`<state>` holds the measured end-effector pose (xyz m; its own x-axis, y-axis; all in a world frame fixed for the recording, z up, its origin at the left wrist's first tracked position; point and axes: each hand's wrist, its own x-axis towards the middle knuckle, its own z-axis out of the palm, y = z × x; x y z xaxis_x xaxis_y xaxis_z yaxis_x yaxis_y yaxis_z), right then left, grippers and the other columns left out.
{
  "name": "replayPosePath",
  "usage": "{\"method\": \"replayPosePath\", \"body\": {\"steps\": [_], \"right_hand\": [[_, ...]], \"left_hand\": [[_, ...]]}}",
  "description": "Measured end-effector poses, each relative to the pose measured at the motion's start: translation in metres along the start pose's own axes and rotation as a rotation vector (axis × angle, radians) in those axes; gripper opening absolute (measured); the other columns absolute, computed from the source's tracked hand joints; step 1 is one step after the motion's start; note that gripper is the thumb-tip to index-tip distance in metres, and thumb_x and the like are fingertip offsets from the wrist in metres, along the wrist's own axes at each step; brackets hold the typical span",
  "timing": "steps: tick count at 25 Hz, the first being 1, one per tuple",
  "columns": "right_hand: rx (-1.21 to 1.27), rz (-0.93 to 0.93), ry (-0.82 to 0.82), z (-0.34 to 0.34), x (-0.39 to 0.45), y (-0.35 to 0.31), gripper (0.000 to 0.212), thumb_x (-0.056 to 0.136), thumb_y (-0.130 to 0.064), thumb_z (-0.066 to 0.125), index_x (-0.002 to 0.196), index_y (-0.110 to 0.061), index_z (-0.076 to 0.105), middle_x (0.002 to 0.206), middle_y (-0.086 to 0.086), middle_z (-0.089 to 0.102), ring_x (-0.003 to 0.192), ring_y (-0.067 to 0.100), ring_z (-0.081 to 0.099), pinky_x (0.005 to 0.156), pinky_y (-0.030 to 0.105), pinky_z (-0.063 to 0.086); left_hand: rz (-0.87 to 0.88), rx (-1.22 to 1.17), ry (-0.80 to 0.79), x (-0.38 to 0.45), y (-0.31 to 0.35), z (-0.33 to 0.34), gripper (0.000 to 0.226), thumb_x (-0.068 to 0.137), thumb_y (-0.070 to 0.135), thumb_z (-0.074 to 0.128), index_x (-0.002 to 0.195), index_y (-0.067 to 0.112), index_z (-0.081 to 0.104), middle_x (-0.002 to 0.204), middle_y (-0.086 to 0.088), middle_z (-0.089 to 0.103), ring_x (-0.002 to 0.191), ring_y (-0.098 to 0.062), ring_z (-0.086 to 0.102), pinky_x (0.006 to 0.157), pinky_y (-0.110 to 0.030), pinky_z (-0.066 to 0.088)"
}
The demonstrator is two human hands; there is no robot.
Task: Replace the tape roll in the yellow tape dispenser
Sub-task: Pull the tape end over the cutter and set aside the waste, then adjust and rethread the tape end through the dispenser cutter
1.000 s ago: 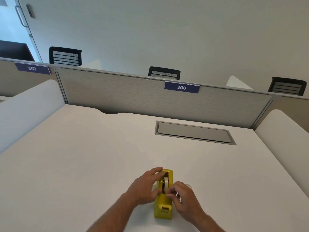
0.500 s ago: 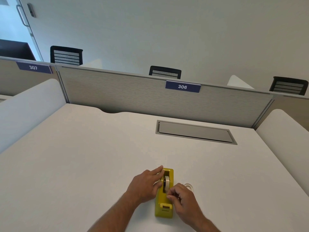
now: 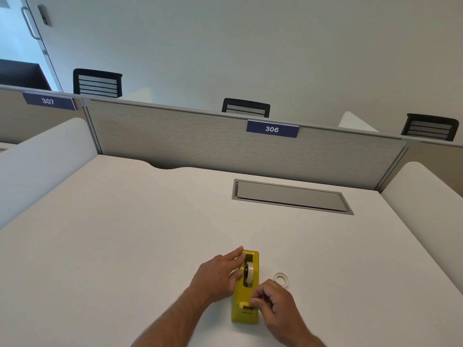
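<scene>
The yellow tape dispenser (image 3: 245, 294) lies on the white desk (image 3: 125, 246), its cutter end toward me. A tape roll (image 3: 249, 271) sits upright in its slot. My left hand (image 3: 218, 276) presses flat against the dispenser's left side, fingers reaching to its far end. My right hand (image 3: 274, 304) is at the cutter end with fingertips pinched together, seemingly on the tape's loose end; the strip itself is too thin to make out. A second, clear tape ring (image 3: 281, 278) lies flat on the desk just right of the dispenser.
A grey cable hatch (image 3: 290, 196) is set into the desk farther back. A grey partition (image 3: 200, 146) with label 306 closes the far edge, and white side panels (image 3: 37, 161) flank the desk. Black chairs stand behind the partition.
My right hand has slid from the roll down toward the cutter end, fingers pinched. The ring at the right has come into full view. My left hand stays on the dispenser's side.
</scene>
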<state>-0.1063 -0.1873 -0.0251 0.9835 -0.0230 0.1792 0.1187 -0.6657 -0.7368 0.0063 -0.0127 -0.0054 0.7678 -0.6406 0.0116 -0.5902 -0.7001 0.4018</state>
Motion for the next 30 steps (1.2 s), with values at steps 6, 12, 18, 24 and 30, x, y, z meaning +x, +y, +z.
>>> {"method": "replayPosePath", "body": {"steps": [6,12,18,24,30], "right_hand": [[0.016,-0.011,0.027,-0.002,-0.006,-0.002,0.024,0.083,-0.017,0.072,0.078,-0.037,0.061,0.083,-0.016,0.06,0.074,0.014,0.057,0.062,0.016,0.045],[-0.011,-0.043,0.011,0.003,-0.015,-0.005,0.024,0.083,-0.023,0.07,0.078,-0.044,0.057,0.086,-0.024,0.058,0.079,0.011,0.055,0.064,0.01,0.043],[-0.126,-0.14,0.017,0.003,-0.019,0.0,0.014,0.084,-0.027,0.069,0.082,-0.036,0.059,0.085,-0.022,0.055,0.08,0.006,0.054,0.064,0.017,0.048],[-0.252,-0.328,0.068,0.0,-0.019,-0.005,0.019,0.08,-0.018,0.076,0.087,-0.028,0.061,0.097,-0.015,0.065,0.083,0.004,0.055,0.064,0.012,0.049],[-0.359,-0.457,0.085,-0.001,-0.018,-0.002,0.001,0.088,-0.024,0.068,0.087,-0.023,0.066,0.098,-0.011,0.069,0.077,0.008,0.054,0.061,0.016,0.05]], "left_hand": [[-0.01,-0.005,0.0,0.0,0.001,0.0,0.052,0.1,0.043,0.036,0.15,0.037,0.023,0.159,0.027,0.015,0.133,-0.012,0.044,0.1,-0.034,0.047],[-0.018,-0.009,-0.013,0.001,0.0,0.002,0.053,0.1,0.043,0.037,0.15,0.037,0.023,0.159,0.028,0.015,0.133,-0.013,0.045,0.1,-0.036,0.048],[-0.018,-0.014,-0.011,0.0,0.0,0.003,0.052,0.1,0.042,0.037,0.15,0.037,0.024,0.159,0.028,0.015,0.133,-0.013,0.046,0.102,-0.037,0.049],[-0.015,-0.024,-0.006,0.0,0.0,0.003,0.052,0.1,0.042,0.037,0.15,0.036,0.024,0.159,0.027,0.015,0.132,-0.012,0.048,0.103,-0.036,0.048],[-0.014,-0.029,0.003,0.0,0.001,0.004,0.052,0.1,0.043,0.037,0.15,0.036,0.024,0.159,0.026,0.014,0.131,-0.013,0.05,0.102,-0.034,0.049]]}}
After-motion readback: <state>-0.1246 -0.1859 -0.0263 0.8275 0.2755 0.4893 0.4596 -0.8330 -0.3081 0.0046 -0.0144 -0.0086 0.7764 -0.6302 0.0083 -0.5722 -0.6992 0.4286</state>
